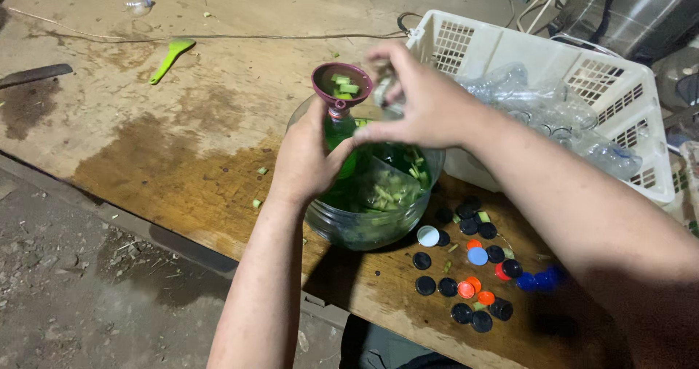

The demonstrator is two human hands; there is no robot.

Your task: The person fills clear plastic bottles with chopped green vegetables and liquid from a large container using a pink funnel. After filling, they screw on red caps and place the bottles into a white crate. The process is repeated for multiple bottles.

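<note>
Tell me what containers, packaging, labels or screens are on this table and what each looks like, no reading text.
No labels, signs or screens show.
Green bottle: held by the left hand, a maroon funnel in its neck.
Clear bowl: round, table centre, under the bottle, green pieces inside.
White basket: slotted plastic, at right, holding clear empty bottles.
Bottle caps: loose; black, blue, orange, white.

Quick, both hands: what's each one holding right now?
Left hand: closed around the green bottle under the funnel.
Right hand: closed on something small; cannot tell what.
</note>
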